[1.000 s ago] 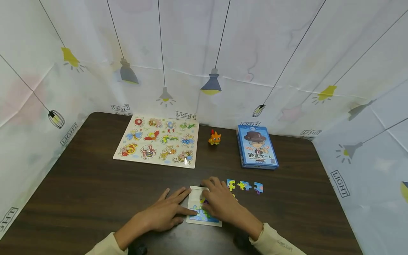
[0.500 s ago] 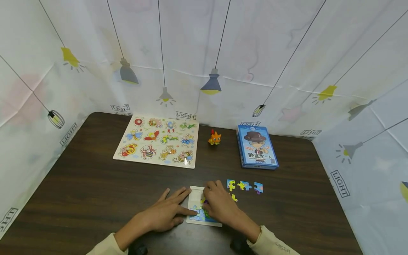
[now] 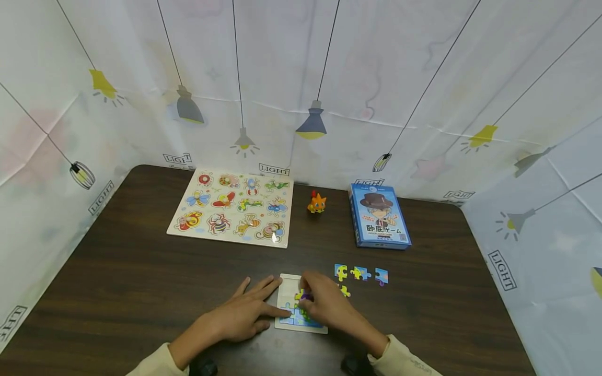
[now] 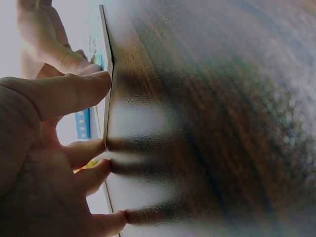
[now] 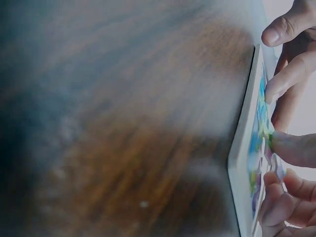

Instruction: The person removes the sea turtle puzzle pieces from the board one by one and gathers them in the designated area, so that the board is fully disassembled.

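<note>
A person sits or stands at a brown desk (image 3: pixel 141 282) with both hands at a small puzzle tray (image 3: pixel 290 286). The tray lies flat on the desk, close to the person. Blue puzzle pieces (image 3: pixel 301 319) fill its near end, with bits of green, yellow and purple above them, and its far left part is bare. The left hand (image 3: pixel 242 316) is spread wide, palm down. Its pointing finger touches the blue pieces, and other fingers reach to the left side of the tray. The right hand (image 3: pixel 328 303) is bent over the right side of the tray and pinches a piece (image 5: pixel 277 168) between its thumb and fingers; the hand hides much of it. To the right, three loose pieces (image 3: pixel 361 273) lie in a row on the desk. One more yellow piece (image 3: pixel 345 291) lies nearer, partly behind the right hand. Farther back on the left is a big bug board (image 3: pixel 232 209) with twelve bright pictures. A little orange toy (image 3: pixel 317 203) stands just beside it, and a blue box (image 3: pixel 379 216) with a hat man on it lies to the right. Behind the desk hangs a white cloth (image 3: pixel 273 62) with lamps drawn on it.
</note>
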### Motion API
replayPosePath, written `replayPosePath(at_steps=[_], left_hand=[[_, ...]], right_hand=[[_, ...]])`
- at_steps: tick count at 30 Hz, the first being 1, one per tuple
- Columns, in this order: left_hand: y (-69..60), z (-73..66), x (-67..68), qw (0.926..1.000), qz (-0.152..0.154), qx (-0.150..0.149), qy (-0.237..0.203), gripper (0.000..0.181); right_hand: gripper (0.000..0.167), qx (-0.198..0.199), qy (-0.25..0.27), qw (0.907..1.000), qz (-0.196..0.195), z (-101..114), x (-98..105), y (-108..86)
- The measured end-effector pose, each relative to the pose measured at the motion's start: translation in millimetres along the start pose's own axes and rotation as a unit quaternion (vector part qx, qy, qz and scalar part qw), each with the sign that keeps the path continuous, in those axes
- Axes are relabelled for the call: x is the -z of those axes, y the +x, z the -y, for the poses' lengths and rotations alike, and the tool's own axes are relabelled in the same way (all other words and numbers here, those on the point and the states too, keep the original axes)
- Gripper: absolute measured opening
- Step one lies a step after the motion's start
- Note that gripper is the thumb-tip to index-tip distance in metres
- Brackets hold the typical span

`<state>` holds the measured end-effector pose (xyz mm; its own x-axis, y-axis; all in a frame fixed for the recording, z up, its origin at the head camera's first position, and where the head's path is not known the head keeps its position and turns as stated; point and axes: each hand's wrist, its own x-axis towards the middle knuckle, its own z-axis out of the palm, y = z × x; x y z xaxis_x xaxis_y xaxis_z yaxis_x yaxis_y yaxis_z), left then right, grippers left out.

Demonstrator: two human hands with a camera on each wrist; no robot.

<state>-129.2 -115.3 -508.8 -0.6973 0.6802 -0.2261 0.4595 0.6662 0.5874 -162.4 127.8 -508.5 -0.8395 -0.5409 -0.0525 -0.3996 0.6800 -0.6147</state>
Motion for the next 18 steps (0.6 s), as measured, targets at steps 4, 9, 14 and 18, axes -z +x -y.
replayPosePath(at_steps=[4, 9, 14, 18], left_hand=[[0.4, 0.1, 0.1, 1.0, 0.001, 0.001, 0.0, 0.045], [1.2, 0.0, 0.7, 1.0, 0.002, 0.001, 0.001, 0.045], [1.9, -0.2, 0.9, 1.0, 0.003, 0.002, 0.002, 0.044], [1.8, -0.7, 0.0, 1.0, 0.003, 0.004, 0.004, 0.044]], right_hand=[[0.023, -0.011, 0.048, 0.9987, 0.008, -5, 1, 0.1], [0.018, -0.023, 0.117, 0.9925, 0.028, -10, 6, 1.9], [0.012, -0.035, 0.164, 0.9848, 0.047, -15, 9, 4.1], [0.011, -0.046, 0.181, 0.9809, 0.054, -19, 15, 2.9]])
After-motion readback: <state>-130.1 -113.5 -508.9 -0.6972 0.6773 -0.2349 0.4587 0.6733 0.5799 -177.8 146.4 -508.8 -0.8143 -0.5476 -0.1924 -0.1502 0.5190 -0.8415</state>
